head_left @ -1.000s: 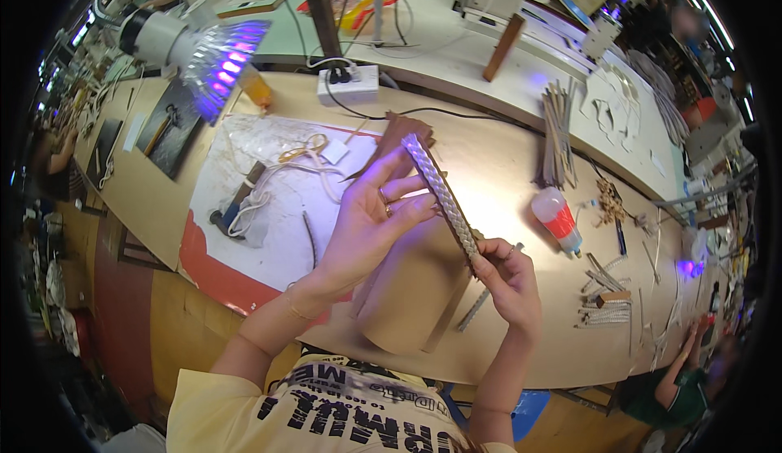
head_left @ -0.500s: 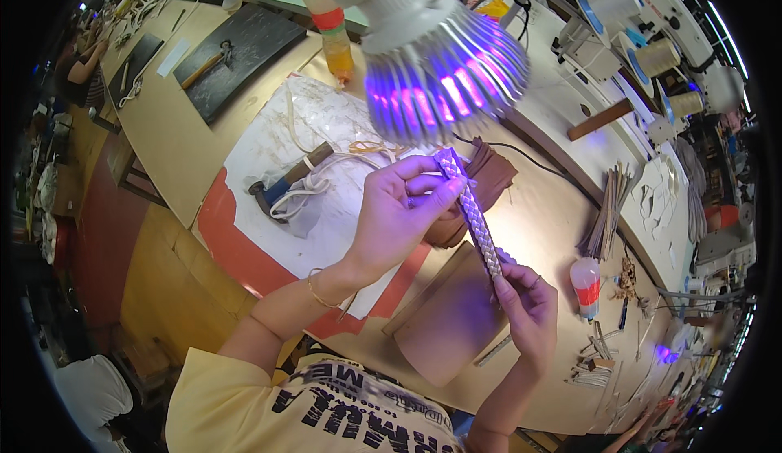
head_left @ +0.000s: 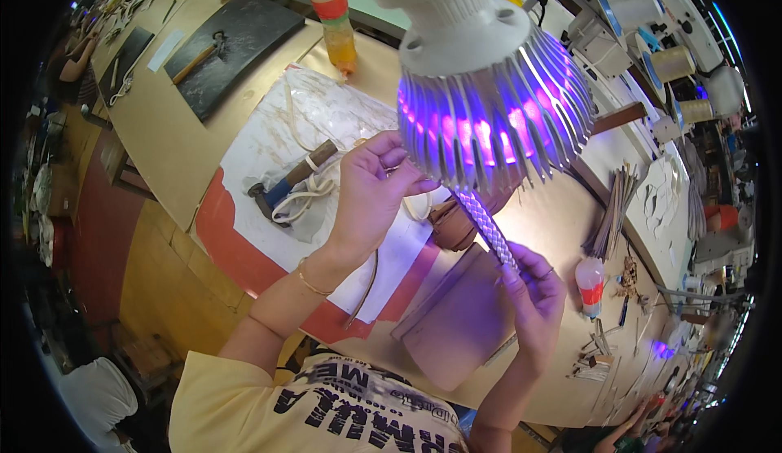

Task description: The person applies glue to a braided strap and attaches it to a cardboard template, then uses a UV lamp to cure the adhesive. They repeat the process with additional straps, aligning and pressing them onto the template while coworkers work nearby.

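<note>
A braided strap (head_left: 486,226), lit purple, slants under the ribbed lamp head (head_left: 497,103), which hides its upper end. My right hand (head_left: 536,296) grips the strap's lower end between thumb and fingers. Beside the upper end, my left hand (head_left: 373,192) is closed in a pinch, its fingertips just short of the visible braid. What they pinch is too small to make out. Brown folded leather (head_left: 458,225) lies on the table behind the strap.
A hammer (head_left: 289,182) and pale cords rest on a white sheet (head_left: 261,151) to the left. A black board (head_left: 232,50) carries another hammer. Bottles (head_left: 589,286) stand at right and at the back (head_left: 336,25). Thread spools (head_left: 672,62) and strip bundles (head_left: 612,208) are on the right.
My left hand has come off the strap's face and sits left of its upper end. My right hand keeps its grip. The lamp now appears larger and further right, covering the strap's top.
</note>
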Demonstrator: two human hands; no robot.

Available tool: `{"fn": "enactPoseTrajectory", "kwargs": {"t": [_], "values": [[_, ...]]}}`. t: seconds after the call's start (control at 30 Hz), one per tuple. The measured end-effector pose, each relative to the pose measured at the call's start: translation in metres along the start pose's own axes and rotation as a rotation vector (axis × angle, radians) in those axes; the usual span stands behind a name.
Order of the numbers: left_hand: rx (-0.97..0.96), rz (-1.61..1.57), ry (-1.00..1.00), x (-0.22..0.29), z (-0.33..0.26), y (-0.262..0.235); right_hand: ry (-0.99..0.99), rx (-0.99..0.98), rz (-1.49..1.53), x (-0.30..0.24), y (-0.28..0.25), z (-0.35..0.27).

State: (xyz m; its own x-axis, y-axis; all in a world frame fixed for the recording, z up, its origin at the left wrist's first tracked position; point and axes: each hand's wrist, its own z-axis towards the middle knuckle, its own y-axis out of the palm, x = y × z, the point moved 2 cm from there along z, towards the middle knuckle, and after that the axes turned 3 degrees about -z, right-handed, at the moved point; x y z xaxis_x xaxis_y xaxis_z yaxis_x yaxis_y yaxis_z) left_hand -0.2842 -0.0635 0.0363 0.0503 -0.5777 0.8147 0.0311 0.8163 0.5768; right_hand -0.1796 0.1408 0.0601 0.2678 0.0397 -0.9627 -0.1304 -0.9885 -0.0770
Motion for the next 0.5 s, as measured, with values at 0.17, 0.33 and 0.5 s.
{"fn": "enactPoseTrajectory", "kwargs": {"t": [0.17,0.33,0.5], "values": [[0.069,0.027,-0.192,-0.016,0.003,-0.016,-0.169,0.129,0.1,-0.001,-0.002,-0.005],[0.093,-0.066,-0.225,-0.024,-0.001,-0.024,-0.253,0.146,0.15,-0.003,0.0,-0.009],[0.208,-0.079,-0.335,-0.018,-0.012,-0.02,-0.271,0.2,0.207,-0.004,0.002,-0.018]]}}
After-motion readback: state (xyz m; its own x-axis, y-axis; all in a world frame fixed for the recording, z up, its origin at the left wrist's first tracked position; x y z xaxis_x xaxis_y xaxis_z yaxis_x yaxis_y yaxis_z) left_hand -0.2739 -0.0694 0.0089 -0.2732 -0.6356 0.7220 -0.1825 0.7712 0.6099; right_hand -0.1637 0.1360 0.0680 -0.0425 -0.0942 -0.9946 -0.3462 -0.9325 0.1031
